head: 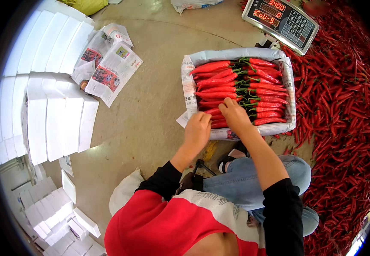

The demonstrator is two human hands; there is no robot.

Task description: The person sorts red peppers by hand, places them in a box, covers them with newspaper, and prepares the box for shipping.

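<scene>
A box lined with newspaper [188,84] lies before me on the floor. Inside it, long red chili peppers form a left row [215,81] and a right row [268,92], their green stems meeting in the middle. My left hand [199,126] is over the box's near left corner, fingers curled down at the outer ends of the left row. Close beside it, my right hand [234,116] reaches to the stem side of that row. A red chili pepper [214,111] shows between both hands' fingertips. The fingers hide whether either hand grips it.
A digital scale display [281,22] stands beyond the box's far right corner. Loose red chili peppers [341,128] cover the floor at right. Newspaper sheets [112,70] and stacked white boxes [58,118] are at left. A white sack [125,188] lies by my left side.
</scene>
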